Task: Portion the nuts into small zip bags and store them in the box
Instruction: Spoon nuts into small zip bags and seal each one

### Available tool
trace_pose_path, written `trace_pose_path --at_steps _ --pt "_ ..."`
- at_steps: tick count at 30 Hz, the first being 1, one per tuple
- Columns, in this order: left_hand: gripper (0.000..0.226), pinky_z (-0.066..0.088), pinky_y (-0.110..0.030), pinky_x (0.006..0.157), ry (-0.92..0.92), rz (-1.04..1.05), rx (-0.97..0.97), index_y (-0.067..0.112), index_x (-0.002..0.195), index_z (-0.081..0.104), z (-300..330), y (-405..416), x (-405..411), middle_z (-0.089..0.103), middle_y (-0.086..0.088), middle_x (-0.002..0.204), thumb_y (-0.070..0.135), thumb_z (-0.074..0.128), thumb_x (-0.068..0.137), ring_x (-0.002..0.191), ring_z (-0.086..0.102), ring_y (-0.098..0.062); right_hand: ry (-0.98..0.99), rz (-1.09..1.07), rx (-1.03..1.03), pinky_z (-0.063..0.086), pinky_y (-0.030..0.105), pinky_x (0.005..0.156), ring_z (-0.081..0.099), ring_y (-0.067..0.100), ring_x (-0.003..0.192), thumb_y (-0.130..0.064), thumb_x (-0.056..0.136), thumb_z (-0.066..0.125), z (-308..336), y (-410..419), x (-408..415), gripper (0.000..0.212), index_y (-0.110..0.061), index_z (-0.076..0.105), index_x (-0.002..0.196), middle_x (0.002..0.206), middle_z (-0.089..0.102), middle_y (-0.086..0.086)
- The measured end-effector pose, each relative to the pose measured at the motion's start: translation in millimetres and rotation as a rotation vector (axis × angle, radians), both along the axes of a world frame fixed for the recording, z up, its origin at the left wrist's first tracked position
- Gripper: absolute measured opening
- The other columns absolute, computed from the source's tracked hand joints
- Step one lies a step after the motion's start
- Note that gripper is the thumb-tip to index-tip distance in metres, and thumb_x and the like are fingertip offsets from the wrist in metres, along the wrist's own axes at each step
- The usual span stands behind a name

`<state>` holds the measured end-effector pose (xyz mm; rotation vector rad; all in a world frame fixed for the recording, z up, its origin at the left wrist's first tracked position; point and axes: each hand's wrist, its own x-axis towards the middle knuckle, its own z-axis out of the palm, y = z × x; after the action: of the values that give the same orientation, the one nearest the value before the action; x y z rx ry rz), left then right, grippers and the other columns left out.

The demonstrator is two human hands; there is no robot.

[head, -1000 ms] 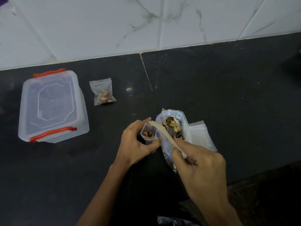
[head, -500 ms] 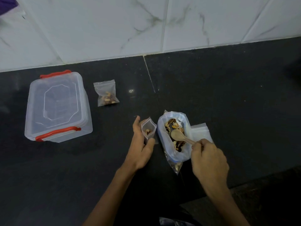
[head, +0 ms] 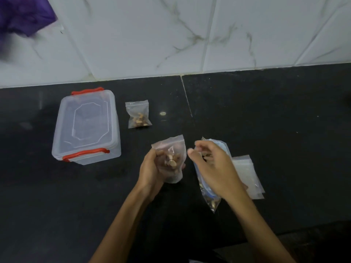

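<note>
My left hand [head: 150, 168] grips a small zip bag [head: 173, 158] with nuts in it, held upright above the black counter. My right hand [head: 214, 168] hovers over the big bag of nuts [head: 210, 198], fingers loosely apart, thumb pointing toward the small bag; no spoon shows in it. A filled small zip bag [head: 138, 114] lies flat beside the clear plastic box [head: 87, 126], whose lid with red clips is on. A stack of empty zip bags [head: 248, 175] lies right of the big bag.
The black counter [head: 266, 120] meets a white marble-tiled wall [head: 171, 35] at the back. A purple thing [head: 20, 14] shows at the top left corner. The counter's front edge runs at the lower right.
The spoon has left my right hand, which has lifted from the big bag toward the small one. My left hand has raised the small bag, which now holds more nuts.
</note>
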<state>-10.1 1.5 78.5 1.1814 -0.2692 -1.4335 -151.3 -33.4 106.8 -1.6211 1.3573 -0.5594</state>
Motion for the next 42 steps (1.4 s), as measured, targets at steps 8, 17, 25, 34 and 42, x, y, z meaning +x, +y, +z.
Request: trace_pose_path --at_steps 8,17,25,34,42 --pt "0.019 0.051 -0.033 0.074 -0.451 0.009 -0.085 0.011 0.086 0.061 7 23 13 0.066 0.000 0.080 0.019 0.046 0.095 0.078 0.063 -0.012 -0.216 0.044 0.185 0.049 0.015 0.074 0.063 0.007 0.087 -0.028 0.092 0.053 -12 -2 33 0.014 -0.019 0.065 0.094 0.088 0.068 -0.003" --pt "0.012 0.053 -0.017 0.063 -0.539 0.045 -0.127 0.017 0.093 0.062 7 34 20 0.070 0.009 0.086 0.020 0.050 0.093 0.084 0.068 -0.005 -0.288 0.158 0.118 0.053 0.021 0.074 0.065 0.011 0.085 -0.027 0.096 0.047 -21 3 50 0.022 -0.013 0.064 0.098 0.090 0.068 0.004" --pt "0.017 0.050 -0.018 0.067 -0.524 0.033 -0.034 0.013 0.096 0.067 6 36 29 0.073 0.001 0.085 0.024 0.062 0.084 0.080 0.069 -0.006 -0.321 0.185 0.111 0.054 0.021 0.075 0.065 0.009 0.087 -0.026 0.097 0.046 -26 3 61 0.021 -0.014 0.062 0.097 0.090 0.067 0.003" --pt "0.010 0.050 -0.025 0.073 -0.494 0.141 -0.013 0.016 0.093 0.066 4 38 36 0.069 -0.002 0.092 0.016 0.058 0.087 0.088 0.066 -0.011 -0.385 0.214 0.210 0.053 0.021 0.081 0.064 0.004 0.090 -0.032 0.092 0.053 -25 6 66 0.019 -0.018 0.063 0.101 0.094 0.068 -0.003" --pt "0.012 0.049 -0.020 0.068 -0.502 0.081 -0.038 0.014 0.086 0.066 7 38 38 0.071 0.004 0.074 0.024 0.062 0.081 0.075 0.067 -0.004 -0.438 0.157 0.140 0.051 0.014 0.067 0.062 0.000 0.074 -0.020 0.096 0.049 -25 6 75 0.016 -0.011 0.061 0.092 0.081 0.064 -0.001"
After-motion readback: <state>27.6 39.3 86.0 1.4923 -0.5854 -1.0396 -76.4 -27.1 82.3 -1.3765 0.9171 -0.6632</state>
